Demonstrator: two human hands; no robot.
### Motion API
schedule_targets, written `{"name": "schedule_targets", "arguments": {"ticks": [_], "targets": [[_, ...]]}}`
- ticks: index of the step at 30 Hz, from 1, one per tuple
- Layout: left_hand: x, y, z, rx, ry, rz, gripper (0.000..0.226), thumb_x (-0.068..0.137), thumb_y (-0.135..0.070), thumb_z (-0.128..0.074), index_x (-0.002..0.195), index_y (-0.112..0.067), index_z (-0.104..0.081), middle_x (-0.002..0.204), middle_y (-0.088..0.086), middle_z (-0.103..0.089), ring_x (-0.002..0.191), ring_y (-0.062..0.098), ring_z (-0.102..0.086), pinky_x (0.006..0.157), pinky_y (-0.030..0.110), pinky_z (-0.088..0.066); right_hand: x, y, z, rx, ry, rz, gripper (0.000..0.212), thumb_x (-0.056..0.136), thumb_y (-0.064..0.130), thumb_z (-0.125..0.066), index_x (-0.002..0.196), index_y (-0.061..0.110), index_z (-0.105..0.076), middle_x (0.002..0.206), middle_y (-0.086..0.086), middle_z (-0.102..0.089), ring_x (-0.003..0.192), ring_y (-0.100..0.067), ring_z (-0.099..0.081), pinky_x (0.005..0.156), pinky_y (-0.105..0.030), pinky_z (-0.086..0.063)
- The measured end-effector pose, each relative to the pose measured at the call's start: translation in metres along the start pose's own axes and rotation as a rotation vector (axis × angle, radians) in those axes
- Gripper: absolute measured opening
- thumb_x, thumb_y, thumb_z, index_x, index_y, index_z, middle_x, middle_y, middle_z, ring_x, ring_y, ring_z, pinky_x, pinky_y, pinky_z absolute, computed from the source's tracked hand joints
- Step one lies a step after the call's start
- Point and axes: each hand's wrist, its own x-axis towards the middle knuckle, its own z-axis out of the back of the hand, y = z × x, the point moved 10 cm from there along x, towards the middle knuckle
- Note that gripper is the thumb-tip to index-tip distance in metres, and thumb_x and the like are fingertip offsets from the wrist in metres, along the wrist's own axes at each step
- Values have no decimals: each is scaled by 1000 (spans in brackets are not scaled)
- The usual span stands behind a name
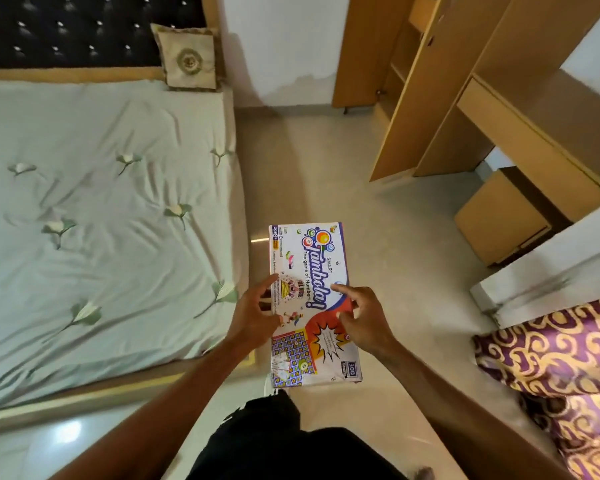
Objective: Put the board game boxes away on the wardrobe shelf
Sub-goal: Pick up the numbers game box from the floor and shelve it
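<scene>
The box (312, 303) is held lid up in the air over the floor (378, 220), between bed (101, 220) and wardrobe (413, 98). The left hand (253, 313) holds its left long edge and the right hand (364, 317) its right. Both have thumb and forefinger spread on the lid; the other fingers are hidden.

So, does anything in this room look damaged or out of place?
Low on the white wall, beside the open wardrobe, a discoloured patch looks like damp or peeling paint. The Tambola box looks intact.
</scene>
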Motion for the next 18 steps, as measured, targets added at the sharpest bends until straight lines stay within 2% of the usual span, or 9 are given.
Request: {"name": "schedule_targets", "arguments": {"ticks": [2,4,9,13,14,18], "targets": [[42,-20,-5,23,31,-15,82,72,10,-69,141,-28,-46,111,-2,-67,96,15,-67,61,23,-60,38,6,14,-4,-10,-4,49,88,5,-60,129,31,-56,118,-2,-45,102,-12,-61,73,-15,-57],[90,-48,-9,50,53,-37,83,73,8,-70,143,-27,-43,115,-2,-66,100,16,-66,57,17,-57,83,12,33,7,-41,-19,48,88,4,-60,129,30,-56,118,-3,-46,99,-11,-61,72,-15,-57],[201,-103,-18,135,68,-86,80,74,3,-74,142,-25,-44,106,-12,-62,99,11,-63,57,13,-55,191,21,68,58,-95,-42,48,87,1,-60,128,26,-57,119,-3,-45,98,-11,-62,73,-18,-58],[298,-131,-26,146,86,-86,80,76,1,-75,144,-23,-42,120,-3,-64,110,15,-61,70,27,-60,289,22,89,59,-107,-58,48,88,1,-60,129,26,-57,117,-2,-45,94,-7,-61,69,-12,-55],[361,-144,-35,146,81,-83,80,75,1,-76,144,-23,-42,121,-3,-63,109,15,-62,70,29,-61,351,17,104,77,-120,-50,48,88,2,-60,129,26,-57,116,-2,-45,95,-8,-61,70,-13,-56],[422,-168,-34,137,60,-71,79,75,4,-75,143,-20,-43,109,-10,-60,97,10,-63,63,21,-60,422,25,114,30,-80,-40,49,89,3,-58,131,28,-55,116,-2,-45,105,-15,-60,80,-23,-59]]}}
